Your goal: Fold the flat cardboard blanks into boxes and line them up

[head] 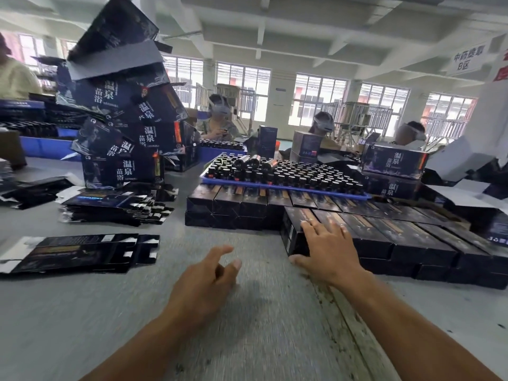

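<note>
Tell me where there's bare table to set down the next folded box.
Bare table lies around the left hand, between the flat blanks and the folded boxes under the right hand. Farther back is crowded.

The table (247, 312) surface is streaked with motion blur near the hands, and the left hand (209, 273) is smeared, so how its fingers lie is unclear. The right hand (327, 251) covers part of the nearest box (295, 237). The flat blanks (79, 253) run off the left edge; their print is unreadable. The row of boxes (428, 243) is cut by the right edge. The tall stack (121, 105) is cropped at the top.
</note>
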